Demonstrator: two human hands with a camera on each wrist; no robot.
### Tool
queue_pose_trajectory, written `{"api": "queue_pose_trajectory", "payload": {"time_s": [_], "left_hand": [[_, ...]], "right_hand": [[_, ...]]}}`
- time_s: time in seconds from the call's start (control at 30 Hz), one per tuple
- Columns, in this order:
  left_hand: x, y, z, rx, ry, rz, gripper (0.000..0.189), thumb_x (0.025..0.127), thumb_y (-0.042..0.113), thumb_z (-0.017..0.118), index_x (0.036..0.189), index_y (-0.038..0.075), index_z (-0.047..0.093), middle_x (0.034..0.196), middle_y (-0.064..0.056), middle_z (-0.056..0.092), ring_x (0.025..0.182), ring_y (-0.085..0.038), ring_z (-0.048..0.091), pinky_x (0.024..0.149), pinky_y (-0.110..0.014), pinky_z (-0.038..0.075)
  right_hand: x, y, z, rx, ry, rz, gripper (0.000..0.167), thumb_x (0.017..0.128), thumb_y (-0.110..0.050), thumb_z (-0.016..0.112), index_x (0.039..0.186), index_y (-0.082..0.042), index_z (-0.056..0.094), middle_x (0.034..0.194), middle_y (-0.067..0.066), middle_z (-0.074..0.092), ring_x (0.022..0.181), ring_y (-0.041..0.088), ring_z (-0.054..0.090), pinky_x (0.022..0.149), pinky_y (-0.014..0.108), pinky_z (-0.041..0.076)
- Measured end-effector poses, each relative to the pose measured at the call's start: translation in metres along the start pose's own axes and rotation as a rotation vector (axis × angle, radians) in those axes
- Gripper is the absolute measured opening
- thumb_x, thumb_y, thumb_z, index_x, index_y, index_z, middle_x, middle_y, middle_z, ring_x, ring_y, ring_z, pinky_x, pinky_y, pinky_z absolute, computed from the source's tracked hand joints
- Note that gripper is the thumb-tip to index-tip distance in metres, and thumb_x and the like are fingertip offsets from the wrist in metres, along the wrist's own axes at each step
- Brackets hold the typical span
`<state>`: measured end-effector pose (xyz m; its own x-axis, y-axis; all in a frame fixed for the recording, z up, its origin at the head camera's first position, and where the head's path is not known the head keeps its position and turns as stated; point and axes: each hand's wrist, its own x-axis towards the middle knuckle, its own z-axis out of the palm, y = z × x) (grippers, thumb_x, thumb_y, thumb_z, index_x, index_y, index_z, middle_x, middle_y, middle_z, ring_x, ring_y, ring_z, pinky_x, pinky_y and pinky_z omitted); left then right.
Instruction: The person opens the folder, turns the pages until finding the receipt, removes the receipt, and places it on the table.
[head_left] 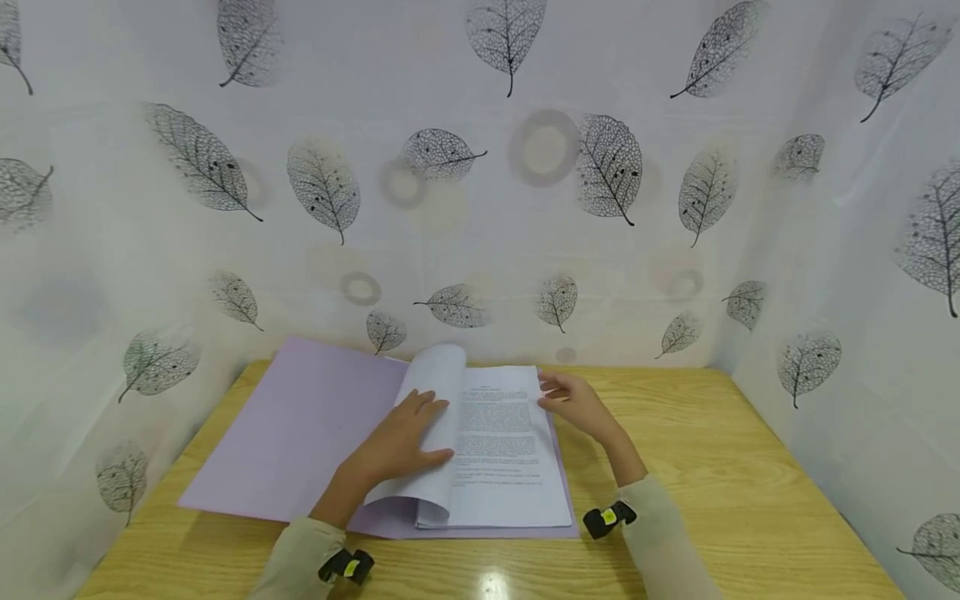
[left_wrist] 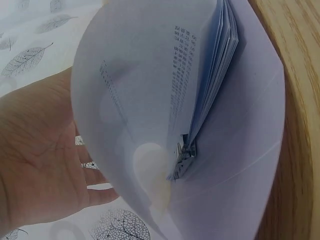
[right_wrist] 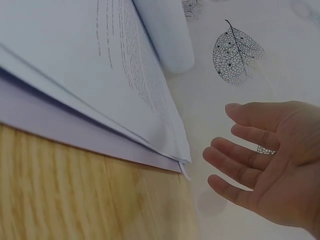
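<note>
A lilac folder (head_left: 300, 417) lies spread open, with a stack of printed sheets (head_left: 498, 450) on its right half. Several sheets at most are turned over to the left as a curled page (head_left: 442, 375). My left hand (head_left: 397, 437) rests against that curl with its fingers extended; in the left wrist view the palm shows beside the bent paper (left_wrist: 135, 90). A metal clip (left_wrist: 184, 157) holds the sheets at the folder's spine. At the upper right corner of the stack is my right hand (head_left: 577, 404), its fingers loosely bent, and the right wrist view shows nothing in it.
The folder lies on a wood-grain table (head_left: 675, 450), which extends to its right and front. A pale curtain (head_left: 480, 242) printed with dark leaves hangs behind and at both sides. Each sleeve has a black wrist device (head_left: 609, 518) at the cuff.
</note>
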<state>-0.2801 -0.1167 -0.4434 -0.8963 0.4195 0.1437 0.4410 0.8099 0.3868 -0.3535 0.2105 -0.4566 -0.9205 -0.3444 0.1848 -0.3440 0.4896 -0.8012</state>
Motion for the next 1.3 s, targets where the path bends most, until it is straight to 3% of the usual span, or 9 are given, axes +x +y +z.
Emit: {"api": "queue_pose_trajectory", "payload": {"time_s": [0.43,0.7,0.9,1.3], "left_hand": [[0.001,0.008,0.010,-0.039,-0.024,0.024,0.074,0.089,0.043,0.077,0.149,0.009,0.050,0.161,-0.021,0.039,0.150,-0.046,0.032,0.122,-0.061,0.032],[0.002,0.013,0.018,-0.058,-0.067,0.017,0.076,0.089,0.045,0.075,0.151,0.011,0.048,0.162,-0.019,0.037,0.149,-0.046,0.035,0.120,-0.062,0.034],[0.003,0.015,0.023,-0.064,-0.086,0.036,0.078,0.090,0.049,0.074,0.153,0.011,0.047,0.163,-0.019,0.036,0.148,-0.047,0.035,0.119,-0.061,0.037],[0.001,0.021,0.014,-0.054,-0.027,0.050,0.078,0.092,0.051,0.071,0.154,0.012,0.045,0.165,-0.019,0.031,0.152,-0.045,0.029,0.122,-0.062,0.032]], "right_hand": [[-0.003,0.007,0.003,0.025,-0.083,0.135,0.067,0.096,-0.007,0.067,0.151,0.014,0.035,0.155,0.032,0.040,0.133,0.051,0.052,0.110,0.056,0.049],[-0.004,0.007,0.008,-0.008,-0.122,0.192,0.072,0.096,-0.009,0.067,0.154,0.011,0.030,0.151,0.035,0.044,0.142,0.049,0.044,0.118,0.059,0.039],[-0.004,0.008,0.009,-0.017,-0.128,0.201,0.073,0.097,-0.010,0.067,0.155,0.011,0.028,0.152,0.036,0.042,0.143,0.050,0.041,0.119,0.059,0.038],[-0.004,0.009,0.010,-0.027,-0.138,0.203,0.074,0.096,-0.010,0.067,0.155,0.010,0.028,0.153,0.035,0.042,0.144,0.050,0.040,0.118,0.060,0.038]]}}
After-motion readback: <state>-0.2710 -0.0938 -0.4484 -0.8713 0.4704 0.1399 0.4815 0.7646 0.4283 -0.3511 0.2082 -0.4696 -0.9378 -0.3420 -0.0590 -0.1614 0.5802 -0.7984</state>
